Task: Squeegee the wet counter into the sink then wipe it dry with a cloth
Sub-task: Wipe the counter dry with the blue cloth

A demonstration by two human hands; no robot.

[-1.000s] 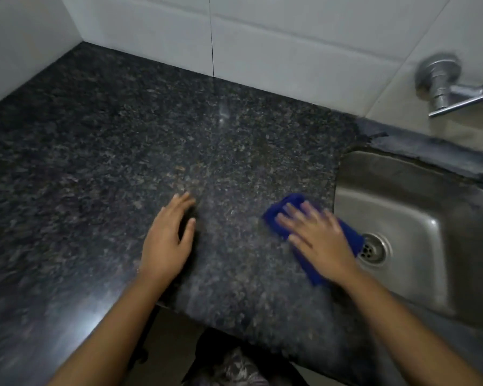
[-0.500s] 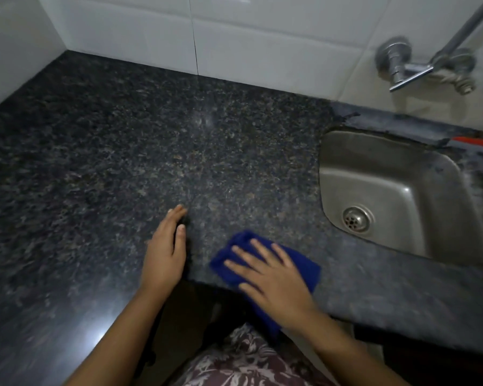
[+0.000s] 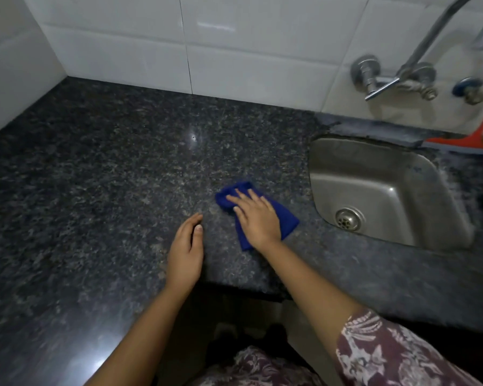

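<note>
A dark speckled granite counter [image 3: 109, 176] fills the left and middle of the head view. My right hand [image 3: 255, 217] lies flat on a folded blue cloth [image 3: 286, 218], pressing it onto the counter a little left of the steel sink [image 3: 354, 174]. My left hand [image 3: 186, 252] rests palm down on the counter near its front edge, fingers together, holding nothing. An orange squeegee [image 3: 474, 140] leans against the wall behind the sink at the far right.
White wall tiles [image 3: 234, 51] line the back and left side. A metal tap [image 3: 396, 76] juts from the wall above the sink, whose drain [image 3: 347, 218] sits near its front. The counter's front edge runs just below my hands.
My right hand has slid the blue cloth from the counter's front edge back up toward the sink. The left hand has stayed about where it was. The view has shifted.
</note>
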